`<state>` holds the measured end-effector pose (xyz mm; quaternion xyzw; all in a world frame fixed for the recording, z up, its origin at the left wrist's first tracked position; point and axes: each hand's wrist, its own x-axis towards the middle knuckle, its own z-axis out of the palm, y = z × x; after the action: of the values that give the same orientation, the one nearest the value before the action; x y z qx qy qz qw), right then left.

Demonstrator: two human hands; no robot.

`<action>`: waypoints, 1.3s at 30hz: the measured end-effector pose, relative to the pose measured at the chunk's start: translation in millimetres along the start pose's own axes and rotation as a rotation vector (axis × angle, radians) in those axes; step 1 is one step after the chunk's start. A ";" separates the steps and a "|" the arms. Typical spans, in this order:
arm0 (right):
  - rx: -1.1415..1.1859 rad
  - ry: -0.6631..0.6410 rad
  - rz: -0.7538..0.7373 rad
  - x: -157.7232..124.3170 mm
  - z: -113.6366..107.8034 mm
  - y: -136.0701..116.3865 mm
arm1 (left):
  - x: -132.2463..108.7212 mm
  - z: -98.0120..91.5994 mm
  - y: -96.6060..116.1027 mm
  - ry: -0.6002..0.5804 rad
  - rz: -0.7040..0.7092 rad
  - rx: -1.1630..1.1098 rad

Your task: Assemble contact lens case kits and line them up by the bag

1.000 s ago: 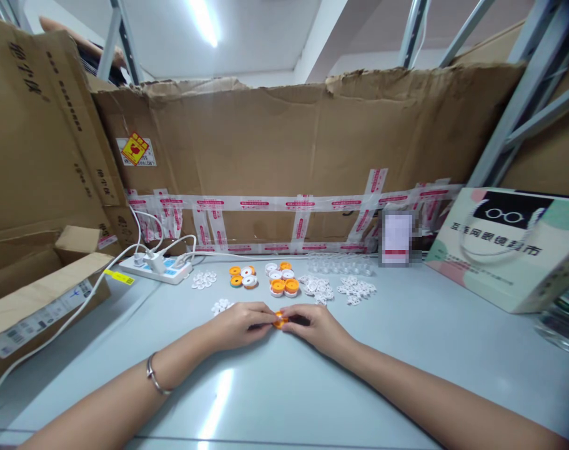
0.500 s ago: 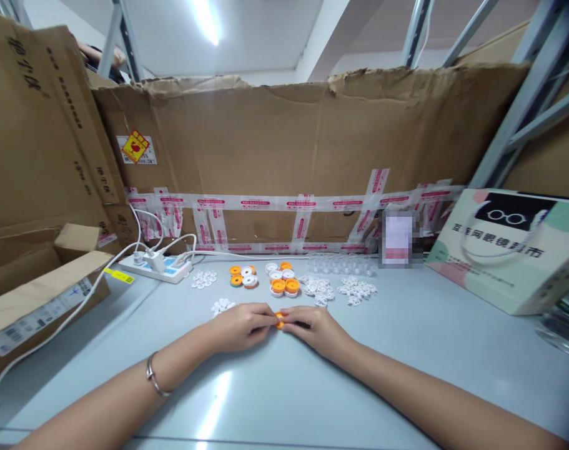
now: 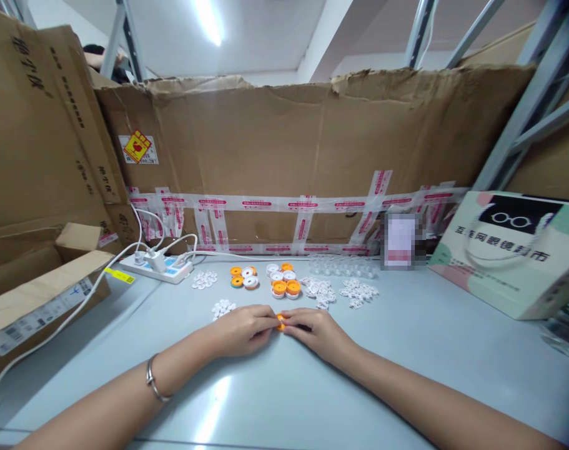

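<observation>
Left hand (image 3: 249, 328) and right hand (image 3: 319, 331) are gripping an orange disc (image 3: 281, 326) from opposite sides, near frame centre, below the disc cluster (image 3: 292, 288); fingers (image 3: 267, 323) are hiding much of it, so cannot tell whether it is touching the table (image 3: 275, 400); judged risk: uneven pressure could be tipping the disc and working it loose; left hand is sitting near the white bits (image 3: 223, 307), left of centre, so a slip that way might be scattering them.

On the table (image 3: 284, 400), discs (image 3: 279, 288) lie between power strip (image 3: 174, 273) and bag (image 3: 494, 297), before the cardboard panel (image 3: 247, 144).
</observation>
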<state>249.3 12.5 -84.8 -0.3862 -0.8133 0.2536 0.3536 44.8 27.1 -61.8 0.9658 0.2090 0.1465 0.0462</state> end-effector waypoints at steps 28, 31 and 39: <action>0.163 0.008 0.200 2.0 -3.4 -7.8 | -30.0 -59.4 -54.7 -0.155 -0.447 0.057; 0.164 0.011 0.191 2.6 -3.6 -8.4 | -29.4 -62.6 -52.0 -0.148 -0.442 0.063; 0.131 0.000 0.151 4.8 -2.6 -8.3 | 0.2 -26.8 -18.2 0.186 -0.045 0.129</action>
<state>245.4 12.0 -75.8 -0.4227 -0.7635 0.3321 0.3580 29.8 44.5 -38.9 0.9440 0.2430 0.2207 -0.0324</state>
